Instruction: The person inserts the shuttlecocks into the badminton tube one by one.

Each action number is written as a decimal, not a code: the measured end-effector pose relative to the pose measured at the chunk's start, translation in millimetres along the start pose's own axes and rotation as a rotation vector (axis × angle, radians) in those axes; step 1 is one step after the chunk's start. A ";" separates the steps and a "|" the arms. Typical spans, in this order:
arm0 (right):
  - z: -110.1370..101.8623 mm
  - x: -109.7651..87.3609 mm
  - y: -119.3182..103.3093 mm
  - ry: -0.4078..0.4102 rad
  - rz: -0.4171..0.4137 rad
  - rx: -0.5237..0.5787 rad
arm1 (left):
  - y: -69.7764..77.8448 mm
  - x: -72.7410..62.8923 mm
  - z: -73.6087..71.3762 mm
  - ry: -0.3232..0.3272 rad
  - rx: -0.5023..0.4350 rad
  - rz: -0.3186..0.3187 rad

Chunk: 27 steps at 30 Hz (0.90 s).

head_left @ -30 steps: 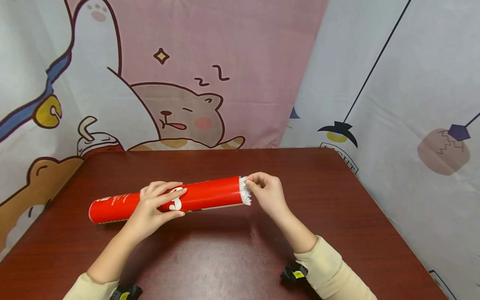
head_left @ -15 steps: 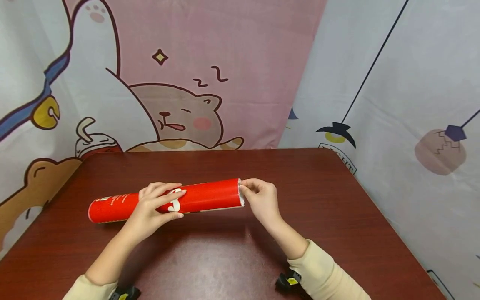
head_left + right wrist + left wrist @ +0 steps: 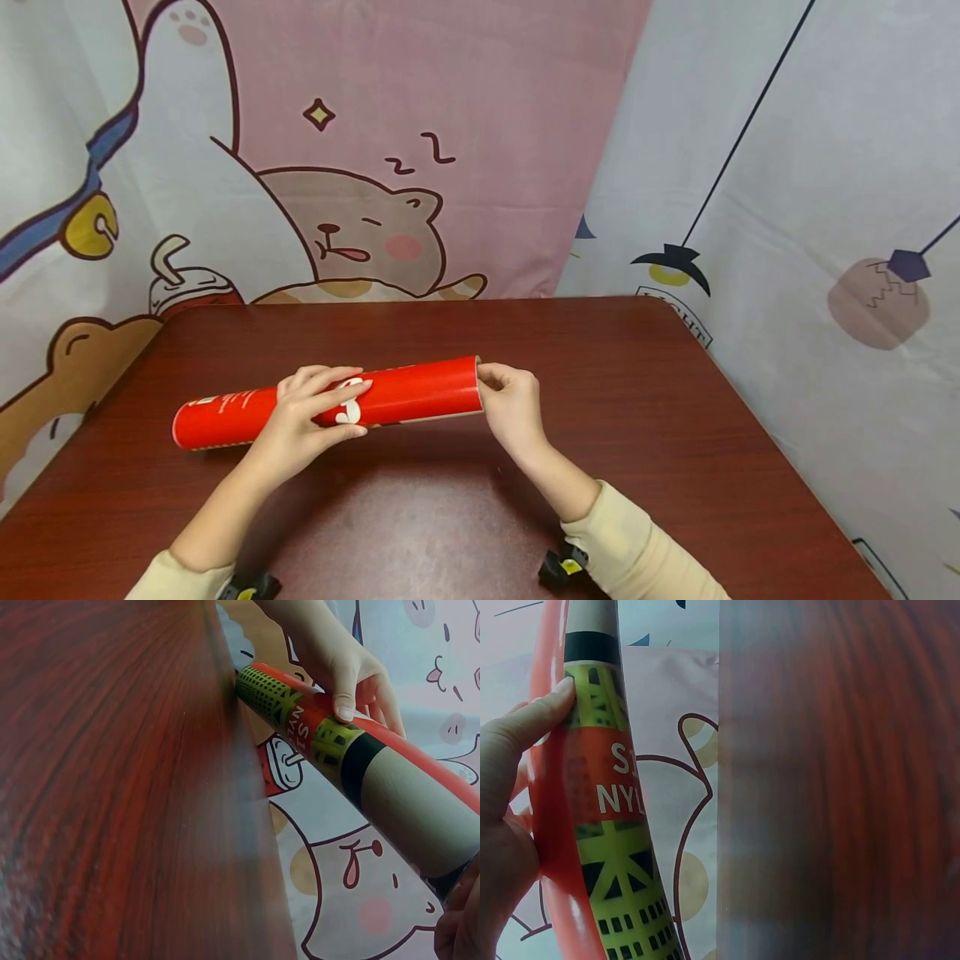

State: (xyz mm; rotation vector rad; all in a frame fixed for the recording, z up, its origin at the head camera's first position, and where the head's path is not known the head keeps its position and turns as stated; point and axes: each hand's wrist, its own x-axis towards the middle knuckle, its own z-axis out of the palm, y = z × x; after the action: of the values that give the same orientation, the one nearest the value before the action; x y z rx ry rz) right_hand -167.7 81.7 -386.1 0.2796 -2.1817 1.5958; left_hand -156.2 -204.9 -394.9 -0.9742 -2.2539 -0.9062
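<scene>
Centre of table, slightly left: red tube, lying flat, long axis left–right, right end a little farther back than left.

Item 1 – red tube. Cardboard, glossy red wrap w/ white print; underside shows green/black pattern & plain grey-brown band near right end (wrist views). Rests on table, both hands on it.

Item 2 – left hand. Laid over tube's middle, fingers draped across top, thumb on near side; holds tube steady against table.

Item 3 – right hand. At tube's right end, fingers curled & bunched against open mouth; fingertips seem pressed to or just inside rim. Whether pinching anything: cannot tell, contents hidden.

Step in hand (judgement): working at right end mouth – contents seated flush or inside, nothing white visible past rim. Next move prob. calls for firm left-hand hold so tube won't roll or slide left, plus straight push or pull along tube axis by right fingers.

Surroundings: dark red-brown wood-grain table; cartoon cloth backdrop far side (sleeping bear, pink panel); pale cloth w/ lamp drawings on right. Cream sleeves at near edge; small black clips w/ yellow tags by each wrist.

Obstructions: none near tube; right hand itself blocks sight of mouth.
</scene>
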 end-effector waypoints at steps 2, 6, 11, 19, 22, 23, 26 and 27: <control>-1.3 0.6 1.2 -0.007 0.001 0.014 | 0.0 0.0 -0.1 0.000 0.000 0.000; -4.6 2.0 2.9 -0.025 0.001 0.055 | 0.5 0.7 -1.4 -0.001 -0.006 -0.005; -9.1 1.3 -5.7 -0.047 -0.027 0.074 | 0.9 1.5 -2.1 0.010 -0.006 -0.007; -20.5 -3.4 -37.0 -0.029 -0.186 0.035 | 4.3 3.9 -2.4 0.007 -0.021 -0.007; -22.5 -1.7 -38.2 -0.003 -0.248 0.034 | 4.5 5.2 -3.0 0.016 -0.022 0.001; -23.2 -0.7 -38.1 0.002 -0.263 0.038 | 4.4 5.4 -3.2 0.019 -0.022 0.002; -26.6 2.1 -39.2 0.004 -0.284 0.051 | 4.0 5.8 -4.2 0.029 -0.020 0.002; -28.1 3.2 -39.3 0.004 -0.286 0.053 | 3.9 5.7 -4.7 0.030 -0.019 0.001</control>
State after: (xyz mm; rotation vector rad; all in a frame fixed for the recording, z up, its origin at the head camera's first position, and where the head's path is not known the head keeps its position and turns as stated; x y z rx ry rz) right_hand -148.8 95.9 -343.9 0.5757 -1.9933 1.4919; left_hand -155.8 -203.9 -386.7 -0.9638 -2.2240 -0.9369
